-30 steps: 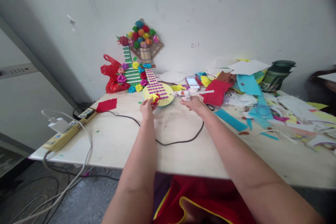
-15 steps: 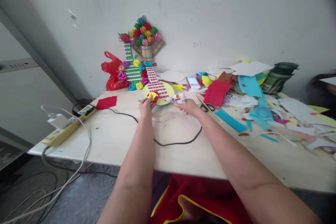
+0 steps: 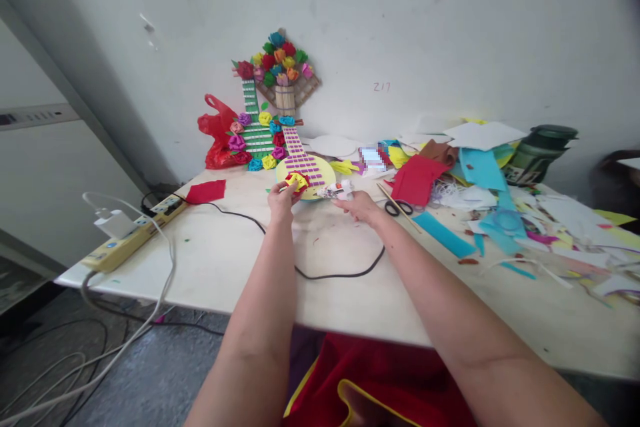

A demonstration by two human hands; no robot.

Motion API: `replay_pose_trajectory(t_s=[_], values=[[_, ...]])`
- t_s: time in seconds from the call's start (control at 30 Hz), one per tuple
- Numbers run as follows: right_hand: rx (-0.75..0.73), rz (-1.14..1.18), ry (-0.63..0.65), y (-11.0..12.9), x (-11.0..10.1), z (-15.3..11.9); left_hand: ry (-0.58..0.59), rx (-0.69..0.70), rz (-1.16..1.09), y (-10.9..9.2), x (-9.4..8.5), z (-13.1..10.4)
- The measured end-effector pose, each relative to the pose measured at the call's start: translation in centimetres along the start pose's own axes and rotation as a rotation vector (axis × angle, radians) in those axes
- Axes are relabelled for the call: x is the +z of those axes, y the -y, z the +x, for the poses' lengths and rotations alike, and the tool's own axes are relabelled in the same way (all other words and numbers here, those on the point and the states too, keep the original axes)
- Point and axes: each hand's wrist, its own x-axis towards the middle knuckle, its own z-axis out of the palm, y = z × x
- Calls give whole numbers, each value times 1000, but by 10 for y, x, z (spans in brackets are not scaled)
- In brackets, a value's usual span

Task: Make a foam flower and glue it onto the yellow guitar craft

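My left hand (image 3: 283, 202) pinches a yellow and red paper flower (image 3: 298, 181) in front of a yellow paper guitar (image 3: 325, 177) with purple strips. A white glue gun (image 3: 334, 191) is held in my right hand (image 3: 359, 205), its nozzle pointing left toward the flower, with a small gap between them. The guitar's lower part is partly hidden behind the flower and the glue gun. Behind it stands a green guitar-shaped piece (image 3: 253, 137) with white strips, edged by colourful paper flowers (image 3: 237, 143).
A yellow power strip (image 3: 107, 255) and a red paper piece (image 3: 206, 191) lie at left. Black cable (image 3: 340, 275) loops near my hands. To the right are scissors (image 3: 399, 207), a wooden stick (image 3: 400, 207), red paper (image 3: 417, 179), blue strips (image 3: 444, 234), scraps and a green bottle (image 3: 543, 155).
The flower in my left hand has turned and shows more of its yellow face. The whole view has shifted slightly; the glue gun stays in my right hand.
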Motion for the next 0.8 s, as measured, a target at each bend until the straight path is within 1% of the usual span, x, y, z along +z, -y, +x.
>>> replay_pose_trajectory(t_s=[0.1, 0.27, 0.37, 0.53, 0.67, 0.8], values=[[22, 5, 2, -1, 1, 0, -15, 45, 55, 0, 1, -1], [47, 22, 4, -2, 0, -1, 28, 87, 84, -1, 1, -2], [33, 37, -3, -2, -2, -2, 46, 97, 93, -1, 1, -2], [28, 69, -5, -2, -4, -2, 41, 135, 96, 1, 0, 1], [8, 94, 2, -1, -4, -4, 81, 175, 115, 0, 0, -1], [-9, 138, 7, -1, -3, -4, 87, 165, 139, -3, 1, -5]])
